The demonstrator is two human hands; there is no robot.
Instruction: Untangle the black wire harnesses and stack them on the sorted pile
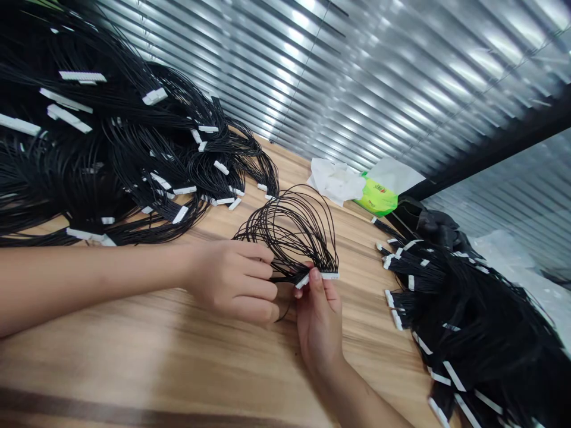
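A looped bundle of thin black wires lies in front of me, ending in white connectors at its right side. My right hand is closed on these connectors, thumb on top and fingers beneath. Just left of it, my left hand is curled, back of the hand up, with its fingers round black wires of the same bundle. Its fingertips are partly hidden. A loose wire end hangs below the left fingers.
A large heap of black wire harnesses with white connectors covers the left back of the wooden table. Another heap lies at the right. Behind are a green packet, white tissue and metallic slatted blinds.
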